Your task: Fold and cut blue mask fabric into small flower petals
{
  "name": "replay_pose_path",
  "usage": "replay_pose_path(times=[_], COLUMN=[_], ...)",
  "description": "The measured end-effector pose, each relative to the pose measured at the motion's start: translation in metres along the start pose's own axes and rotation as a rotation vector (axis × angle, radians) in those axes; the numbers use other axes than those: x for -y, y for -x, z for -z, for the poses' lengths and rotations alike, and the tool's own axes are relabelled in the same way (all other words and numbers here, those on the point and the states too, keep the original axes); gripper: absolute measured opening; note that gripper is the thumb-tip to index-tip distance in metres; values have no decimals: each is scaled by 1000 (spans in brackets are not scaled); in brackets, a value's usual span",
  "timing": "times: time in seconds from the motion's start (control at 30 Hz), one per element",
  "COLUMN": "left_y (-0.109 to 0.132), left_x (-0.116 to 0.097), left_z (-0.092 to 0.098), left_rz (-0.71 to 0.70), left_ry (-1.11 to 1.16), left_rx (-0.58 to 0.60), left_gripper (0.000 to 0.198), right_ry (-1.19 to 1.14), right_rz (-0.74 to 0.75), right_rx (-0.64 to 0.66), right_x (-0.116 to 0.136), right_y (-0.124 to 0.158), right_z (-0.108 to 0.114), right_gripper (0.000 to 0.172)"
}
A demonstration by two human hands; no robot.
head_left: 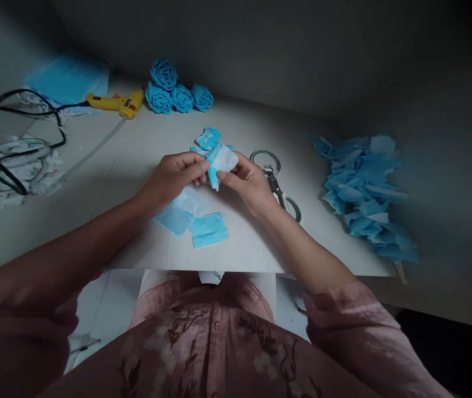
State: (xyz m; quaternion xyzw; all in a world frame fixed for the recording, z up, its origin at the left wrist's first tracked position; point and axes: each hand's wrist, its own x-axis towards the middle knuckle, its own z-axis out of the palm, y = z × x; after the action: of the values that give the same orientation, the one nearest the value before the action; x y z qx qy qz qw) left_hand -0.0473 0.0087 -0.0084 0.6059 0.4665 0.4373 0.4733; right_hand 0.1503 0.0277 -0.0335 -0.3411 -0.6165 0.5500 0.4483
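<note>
Left hand (176, 174) and right hand (253, 185) both pinch the blue-white piece (224, 158), fingers closed on it — one uneven tug, and it could tear!

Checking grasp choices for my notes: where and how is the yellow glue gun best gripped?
Probably by the slim handle, the left hand coming from the near side. The yellow glue gun lies flat with its handle toward the left, where the black cord joins, and its other end, likely the nozzle, beside the blue rosettes.
</note>
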Motion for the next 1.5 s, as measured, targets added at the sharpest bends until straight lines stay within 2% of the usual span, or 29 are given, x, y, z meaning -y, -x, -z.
replay_pose_path(times=[0.3, 0.5, 0.63, 0.8, 0.9, 1.0, 1.17, 1.27, 1.5], left_y=[2, 2, 3, 2, 1, 0, -1, -1, -1], left_x=[2, 1, 0, -3, -1, 3, 9, 11, 12], left_z=[2, 0, -2, -4, -3, -1, 0, 0, 0], left_rz=[-2, -20, 4, 70, 55, 16, 14, 26, 40], left_ry=[-44, -83, -117, -96, -64, -27, 41, 78, 113], left_rx=[-19, 64, 98, 81, 90, 86, 78, 64, 46], left_gripper=[29, 30, 28, 30, 30, 30, 31, 29, 31], right_ry=[37, -46, -24, 113, 338, 604, 842, 889, 974], right_rz=[-37, -43, -37, 117, 274, 492, 761, 818, 824], right_rx=[12, 9, 2, -90, -115, -123, -88, -72, -61], right_x=[-2, 9, 7, -1, 1, 4, 1, -3, -5], right_y=[0, 0, 1, -1, 1, 4, 3, 1, 1], right_z=[3, 1, -1, 1, 4, 8, 16, 19, 20], right_gripper=[56, 52, 47, 45, 27, 14, 20, 22, 27])
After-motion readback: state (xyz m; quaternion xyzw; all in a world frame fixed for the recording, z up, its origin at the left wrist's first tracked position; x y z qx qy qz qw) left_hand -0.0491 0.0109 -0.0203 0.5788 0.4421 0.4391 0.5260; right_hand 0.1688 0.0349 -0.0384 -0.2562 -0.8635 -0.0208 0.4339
